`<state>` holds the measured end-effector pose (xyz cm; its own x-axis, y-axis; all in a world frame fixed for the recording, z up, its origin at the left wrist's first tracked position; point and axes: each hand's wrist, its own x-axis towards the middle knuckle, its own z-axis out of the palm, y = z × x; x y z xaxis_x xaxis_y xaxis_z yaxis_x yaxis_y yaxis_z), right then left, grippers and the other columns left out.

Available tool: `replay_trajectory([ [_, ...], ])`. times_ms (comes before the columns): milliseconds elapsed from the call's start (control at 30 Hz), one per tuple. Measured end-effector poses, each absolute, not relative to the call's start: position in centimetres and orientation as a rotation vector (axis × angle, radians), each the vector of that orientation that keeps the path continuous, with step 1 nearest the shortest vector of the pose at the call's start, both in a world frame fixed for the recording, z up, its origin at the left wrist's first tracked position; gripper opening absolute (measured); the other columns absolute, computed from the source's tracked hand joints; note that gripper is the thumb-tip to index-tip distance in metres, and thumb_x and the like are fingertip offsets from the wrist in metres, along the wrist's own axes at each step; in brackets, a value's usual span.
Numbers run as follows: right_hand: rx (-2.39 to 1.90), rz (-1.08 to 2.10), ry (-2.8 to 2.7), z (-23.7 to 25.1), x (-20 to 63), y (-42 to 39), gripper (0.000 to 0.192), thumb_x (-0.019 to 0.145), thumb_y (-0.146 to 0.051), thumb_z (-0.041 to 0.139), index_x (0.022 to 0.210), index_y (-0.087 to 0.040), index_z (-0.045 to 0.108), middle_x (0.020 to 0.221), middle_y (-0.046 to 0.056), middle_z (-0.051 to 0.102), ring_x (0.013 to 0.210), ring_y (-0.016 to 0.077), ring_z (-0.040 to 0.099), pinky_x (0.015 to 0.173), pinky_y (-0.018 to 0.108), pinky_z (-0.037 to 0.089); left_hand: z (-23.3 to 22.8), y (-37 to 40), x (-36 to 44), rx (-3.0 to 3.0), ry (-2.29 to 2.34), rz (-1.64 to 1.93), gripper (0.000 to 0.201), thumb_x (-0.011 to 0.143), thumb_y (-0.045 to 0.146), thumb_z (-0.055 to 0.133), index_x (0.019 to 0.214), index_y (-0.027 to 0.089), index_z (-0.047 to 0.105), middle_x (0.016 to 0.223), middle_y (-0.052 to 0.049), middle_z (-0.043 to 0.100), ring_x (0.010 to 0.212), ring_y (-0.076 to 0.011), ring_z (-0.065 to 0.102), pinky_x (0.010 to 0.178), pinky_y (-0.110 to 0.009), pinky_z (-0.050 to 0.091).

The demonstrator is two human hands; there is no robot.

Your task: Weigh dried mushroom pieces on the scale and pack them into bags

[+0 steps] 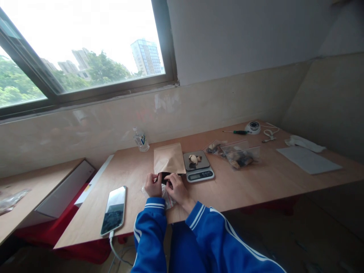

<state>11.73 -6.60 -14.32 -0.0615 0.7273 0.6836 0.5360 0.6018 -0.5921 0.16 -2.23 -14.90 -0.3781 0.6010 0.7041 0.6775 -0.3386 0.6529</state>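
Note:
A brown kraft paper bag lies on the wooden table, its near end at my hands. My left hand is closed, with thumb and fingers pinching the bag's near edge. Fingers bent, my right hand grips the same edge at its right part. Between the hands shows a dark gap that looks like the bag's mouth. A clear zip bag with a red stripe is partly hidden beneath my hands and wrists. Right of the paper bag stands a digital scale, carrying pale and dark dried pieces.
Zip bags of dried pieces lie right of the scale. Farther off are a screwdriver, a dome camera and a white sheet. A water bottle stands behind; a cabled phone lies left.

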Motion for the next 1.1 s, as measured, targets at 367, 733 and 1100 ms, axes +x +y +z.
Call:
replay_trajectory([
  [367, -1.249, -0.082, -1.179, -14.3, 21.3, -5.9, 0.018, 0.085, -0.016, 0.042, 0.099, -0.018, 0.054, 0.092, 0.007, 0.055, 0.089, 0.0199, 0.054, 0.081, 0.037, 0.047, -14.1, -2.7, 0.4, -1.706, -1.705, -1.851, 0.034, 0.076, 0.038, 0.059, 0.053, 0.02, 0.042, 0.056, 0.004, 0.047, 0.052, -0.0092, 0.044, 0.052, -0.02, 0.035],
  [733, -1.514, -0.17, -1.189, -15.2, 23.3, -2.7, 0.031, 0.086, -0.018, 0.037, 0.111, -0.014, 0.055, 0.106, 0.014, 0.059, 0.103, 0.0246, 0.052, 0.088, 0.042, 0.041, -14.4, -2.5, 0.1, -1.749, -1.7, -1.829, 0.032, 0.077, 0.039, 0.058, 0.056, 0.02, 0.045, 0.059, 0.003, 0.048, 0.053, -0.0095, 0.045, 0.053, -0.021, 0.036],
  [1100, -1.286, -0.182, -1.383, -14.5, 22.4, -5.7, 0.03, 0.082, -0.008, 0.036, 0.104, -0.018, 0.054, 0.104, 0.01, 0.056, 0.103, 0.0223, 0.051, 0.09, 0.041, 0.042, -14.6, -2.5, 0.2, -1.732, -1.706, -1.821, 0.033, 0.078, 0.039, 0.058, 0.054, 0.019, 0.044, 0.057, 0.004, 0.048, 0.052, -0.0087, 0.045, 0.053, -0.02, 0.034],
])
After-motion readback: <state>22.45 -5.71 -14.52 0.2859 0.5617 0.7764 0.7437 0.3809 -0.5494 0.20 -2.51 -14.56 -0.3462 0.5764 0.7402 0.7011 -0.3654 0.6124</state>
